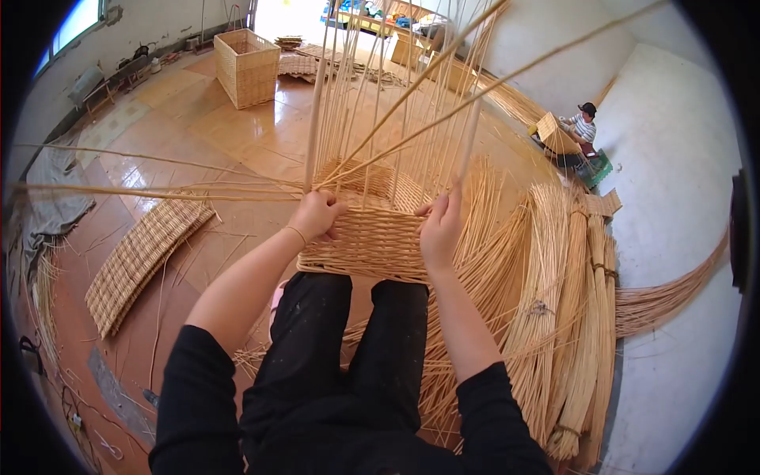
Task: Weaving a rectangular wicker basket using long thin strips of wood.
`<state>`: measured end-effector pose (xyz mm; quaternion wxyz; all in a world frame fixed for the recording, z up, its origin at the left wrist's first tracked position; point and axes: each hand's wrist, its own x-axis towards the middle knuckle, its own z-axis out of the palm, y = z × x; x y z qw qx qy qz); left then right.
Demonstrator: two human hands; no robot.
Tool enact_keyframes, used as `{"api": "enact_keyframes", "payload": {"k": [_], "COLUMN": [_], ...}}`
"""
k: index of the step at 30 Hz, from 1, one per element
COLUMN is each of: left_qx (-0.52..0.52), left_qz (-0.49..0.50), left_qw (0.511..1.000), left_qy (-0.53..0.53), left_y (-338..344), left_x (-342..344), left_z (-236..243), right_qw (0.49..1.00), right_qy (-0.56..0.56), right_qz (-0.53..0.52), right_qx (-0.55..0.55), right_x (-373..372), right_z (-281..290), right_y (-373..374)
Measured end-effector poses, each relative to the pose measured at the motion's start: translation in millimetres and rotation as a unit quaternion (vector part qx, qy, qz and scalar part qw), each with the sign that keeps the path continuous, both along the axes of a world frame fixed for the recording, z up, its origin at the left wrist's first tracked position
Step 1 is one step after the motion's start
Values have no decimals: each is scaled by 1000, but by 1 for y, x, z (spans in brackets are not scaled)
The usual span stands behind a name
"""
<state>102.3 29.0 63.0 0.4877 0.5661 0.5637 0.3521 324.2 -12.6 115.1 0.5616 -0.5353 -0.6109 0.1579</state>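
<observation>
A half-woven wicker basket (368,247) stands before my knees, its near wall facing me. Thin upright stakes (360,95) rise from its walls, with a thicker pole (315,119) at the near left corner and another pole (473,131) at the right. My left hand (319,215) is closed on the top edge at the left corner, thumb toward the middle. Long loose willow rods (158,192) run out leftward from beside it. My right hand (442,229) grips the right corner, with a finger up along the pole. Its fingertips are partly hidden.
Bundles of willow rods (546,317) lie at my right. A curved woven panel (146,261) rests on the floor at left. Farther off stand a tall finished basket (247,70) and a seated person (584,123) with a woven piece. A grey cloth (59,198) lies far left.
</observation>
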Motion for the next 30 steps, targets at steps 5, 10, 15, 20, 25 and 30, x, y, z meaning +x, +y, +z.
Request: {"api": "enact_keyframes", "payload": {"k": [5, 10, 15, 20, 25, 30], "left_qx": [235, 174, 124, 96, 41, 229], "left_qz": [-89, -94, -70, -40, -78, -43], "left_qw": [793, 946, 965, 971, 980, 951], "left_qy": [555, 256, 221, 213, 181, 202], "left_y": [-17, 16, 31, 29, 37, 8], "left_x": [26, 83, 101, 102, 95, 98], "left_z": [17, 29, 7, 5, 14, -4], "right_qw": [995, 988, 959, 982, 978, 905], "right_qy": [92, 111, -209, -178, 180, 406], "right_qz": [8, 58, -57, -29, -100, -123], "right_qx": [-31, -95, 183, 56, -25, -38], "right_x": [15, 35, 46, 33, 69, 90], "right_z": [-22, -27, -29, 5, -24, -61], "right_y": [-5, 6, 64, 100, 25, 6]}}
